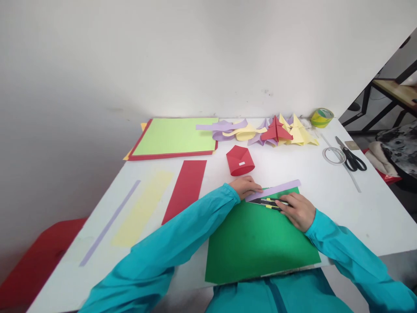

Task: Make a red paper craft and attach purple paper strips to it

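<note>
Over the top edge of a green sheet [260, 243], my left hand [246, 187] has its fingers together on a purple paper strip [280, 188], which lies at a slant. My right hand [298, 211] is closed around the dark handle of what looks like a utility knife [267, 202] with yellow parts. The knife lies low over the green sheet, just below the strip, its tip pointing left. My right fingers hide part of the handle. Just beyond my left hand stands a folded red paper piece [240, 161] with a small white patch.
A red strip [185, 189], a pale yellow strip [143, 208] and a thin purple strip [110, 222] lie left. Behind are stacked sheets [176, 137], paper loops [228, 129] and folded paper shapes [276, 131]. Scissors [352, 158], a tape ring [334, 156] and a yellow tape roll [321, 118] are right.
</note>
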The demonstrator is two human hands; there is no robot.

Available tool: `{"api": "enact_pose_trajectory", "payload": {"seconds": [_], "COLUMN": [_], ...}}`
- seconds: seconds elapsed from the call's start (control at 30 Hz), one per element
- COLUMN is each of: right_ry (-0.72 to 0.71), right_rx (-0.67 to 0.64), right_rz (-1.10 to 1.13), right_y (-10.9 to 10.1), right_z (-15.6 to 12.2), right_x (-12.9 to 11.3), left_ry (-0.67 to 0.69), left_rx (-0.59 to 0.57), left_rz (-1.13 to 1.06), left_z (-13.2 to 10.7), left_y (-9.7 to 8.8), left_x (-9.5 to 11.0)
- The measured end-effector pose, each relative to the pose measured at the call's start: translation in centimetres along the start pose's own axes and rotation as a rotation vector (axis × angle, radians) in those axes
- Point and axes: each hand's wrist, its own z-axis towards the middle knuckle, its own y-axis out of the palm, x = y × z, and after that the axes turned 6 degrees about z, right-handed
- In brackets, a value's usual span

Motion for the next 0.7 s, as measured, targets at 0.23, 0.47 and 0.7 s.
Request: {"api": "enact_pose_trajectory", "payload": {"seconds": [0.23, 0.47, 0.7], "right_ry": [-0.028, -0.04, -0.093], "right_rx": [-0.011, -0.008, 0.006], "right_rz": [0.011, 0.011, 0.017], "right_y": [0.2, 0.0, 0.2], "right_z": [0.3, 0.2, 0.3], "right_x": [-0.1, 0.1, -1.9], "left_ry": [0.01, 0.006, 0.008], "left_rx": [0.005, -0.005, -0.005], "left_rz": [0.012, 0.033, 0.045], "left_z": [0.1, 0.1, -0.4], "left_y": [0.0, -0.3, -1.1], "left_x": [0.1, 0.4, 1.4]}}
